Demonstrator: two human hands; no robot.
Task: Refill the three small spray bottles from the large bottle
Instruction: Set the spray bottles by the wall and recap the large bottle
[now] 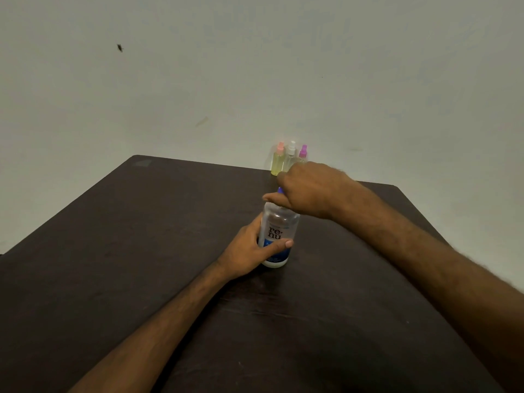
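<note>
Upright large bottle point(279, 222) on the worktop point(141, 251), long axis vertical; left grip point(249, 251) wrapped round its lower body; right grip point(309, 188) curled over the blue cap point(280, 190) directly above; three small spray bottles point(289, 158) stand just beyond the right grip, at the far edge, capped.

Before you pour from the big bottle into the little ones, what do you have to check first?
1. The large bottle stands upright on the table: ok.
2. The left hand grips its body: ok.
3. The right hand holds the blue cap: ok.
4. Cap loosened: cannot tell.
5. Standing at the far edge, the pink-topped bottle, white-topped bottle and purple-topped bottle: ok.
6. Their spray tops off for filling: not ok, all on.
</note>
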